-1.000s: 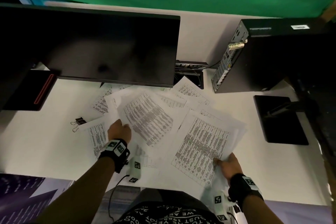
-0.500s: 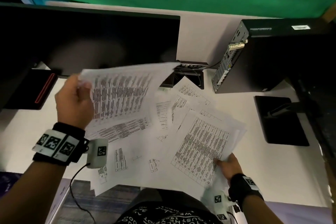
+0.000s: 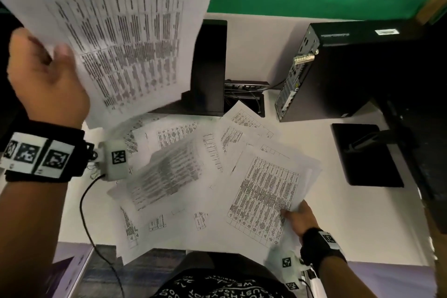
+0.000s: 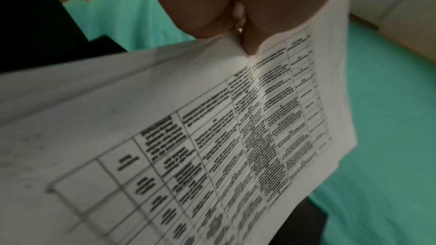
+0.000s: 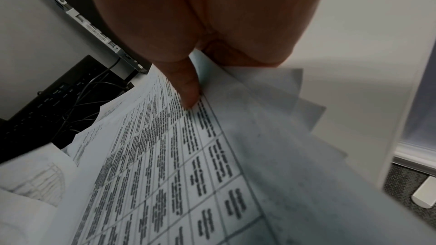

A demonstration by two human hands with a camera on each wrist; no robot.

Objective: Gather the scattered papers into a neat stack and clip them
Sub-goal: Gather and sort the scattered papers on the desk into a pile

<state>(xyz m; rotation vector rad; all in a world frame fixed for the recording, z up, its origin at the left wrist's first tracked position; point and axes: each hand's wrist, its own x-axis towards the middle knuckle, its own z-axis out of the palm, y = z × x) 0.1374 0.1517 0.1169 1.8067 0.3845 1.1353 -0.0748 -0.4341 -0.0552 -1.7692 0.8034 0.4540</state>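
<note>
Left hand [image 3: 46, 77] pinches lifted sheets [image 3: 125, 38]; right hand [image 3: 298, 216] pinches the fanned bundle [image 3: 266, 193] near the desk's front edge. Best lay the lifted sheets squarely onto it, edges matched.

Printed tables on the lifted sheets [image 3: 125, 38] and desk papers [image 3: 263, 198]: text too blurred to read. Black garment [image 3: 217, 285] has white lettering, upside down, approx "WE"/"TRUST", rest unclear. Wristband markers [image 3: 36, 155] = b/w square codes, no words. PC tower [image 3: 362, 68] label unreadable.
</note>
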